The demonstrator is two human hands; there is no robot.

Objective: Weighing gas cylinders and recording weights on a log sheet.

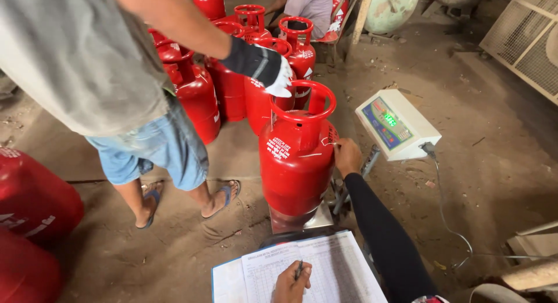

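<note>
**Gas cylinder on the scale, ledger below**

While the left hand point(290, 284) is closed around a dark pen point(299, 270) on the ruled ledger sheet point(325, 268), nearest the camera, the right hand point(347, 156), in a black sleeve, rests its curled fingers against the right flank of the red gas cylinder point(295, 157). That cylinder stands upright on a metal weighing platform point(317, 220). Right of the cylinder sits the white scale display point(398, 124). Left of it stands another person, whose gloved hand point(264, 67) hovers above the cylinder's ring handle. Behind the cylinder cluster more red cylinders point(232, 76).
</note>
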